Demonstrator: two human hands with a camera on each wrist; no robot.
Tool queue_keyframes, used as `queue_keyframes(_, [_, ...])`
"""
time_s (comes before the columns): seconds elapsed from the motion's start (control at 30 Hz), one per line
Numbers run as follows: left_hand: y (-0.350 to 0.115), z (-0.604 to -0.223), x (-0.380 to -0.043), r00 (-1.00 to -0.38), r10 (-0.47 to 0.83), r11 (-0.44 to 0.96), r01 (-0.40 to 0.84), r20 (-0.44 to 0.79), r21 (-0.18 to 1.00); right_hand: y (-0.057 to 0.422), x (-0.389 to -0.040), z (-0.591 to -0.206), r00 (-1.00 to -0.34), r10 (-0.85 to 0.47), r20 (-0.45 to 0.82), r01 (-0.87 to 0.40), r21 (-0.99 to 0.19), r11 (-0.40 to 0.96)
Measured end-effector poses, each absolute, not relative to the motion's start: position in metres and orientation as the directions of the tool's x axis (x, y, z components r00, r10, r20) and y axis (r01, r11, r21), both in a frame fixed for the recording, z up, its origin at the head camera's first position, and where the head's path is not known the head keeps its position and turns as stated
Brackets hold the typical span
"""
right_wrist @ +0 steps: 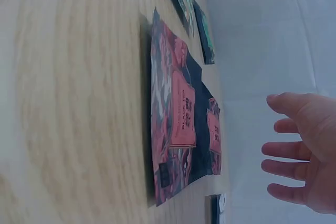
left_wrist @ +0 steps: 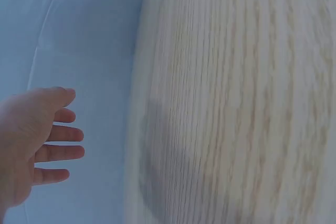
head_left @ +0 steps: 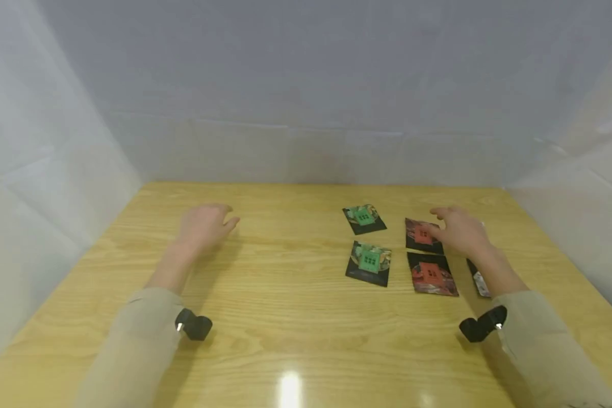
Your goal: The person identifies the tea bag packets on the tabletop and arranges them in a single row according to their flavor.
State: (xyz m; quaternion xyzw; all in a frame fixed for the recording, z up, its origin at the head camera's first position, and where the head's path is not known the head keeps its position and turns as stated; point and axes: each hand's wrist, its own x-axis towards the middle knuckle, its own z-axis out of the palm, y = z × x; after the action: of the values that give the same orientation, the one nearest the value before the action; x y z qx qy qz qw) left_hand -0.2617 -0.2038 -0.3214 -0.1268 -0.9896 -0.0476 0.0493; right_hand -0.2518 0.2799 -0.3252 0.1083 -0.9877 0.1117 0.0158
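My left hand point(head_left: 204, 226) hovers above the left side of the table, fingers relaxed and holding nothing. In the left wrist view that hand point(left_wrist: 26, 140) has its fingers apart. Over the far red tea sachet point(head_left: 417, 239) is my right hand point(head_left: 461, 229), also holding nothing; the right wrist view shows its fingers point(right_wrist: 286, 150) loosely spread and off the sachets. Nearer to me lies a second red sachet point(head_left: 432, 275), printed "BLACK TEA" in the right wrist view. Two green sachets, one far point(head_left: 364, 219) and one near point(head_left: 369, 263), lie left of the red ones. Another dark sachet point(head_left: 480, 281) is partly hidden by my right forearm.
The wooden table point(head_left: 285, 294) has pale sheeting point(head_left: 306, 153) hanging behind it and at both sides. Each sleeve carries a small black wrist camera, one on the left point(head_left: 196, 327) and one on the right point(head_left: 476, 328). Light glares off the table's near edge.
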Motion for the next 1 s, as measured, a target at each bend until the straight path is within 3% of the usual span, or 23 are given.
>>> queue_keyframes(0.37, [-0.171,-0.321,-0.262,-0.916,0.397,0.917,0.399,0.061,0.018,0.277,-0.254,-0.341,-0.954,-0.298,0.018,-0.296,-0.194,0.935])
queue_keyframes(1.0, [-0.082,-0.335,-0.247,-0.709,0.704,0.71,0.705,-0.034,0.01,0.274,-0.252,-0.35,-0.928,-0.367,-0.066,-0.351,-0.177,0.92])
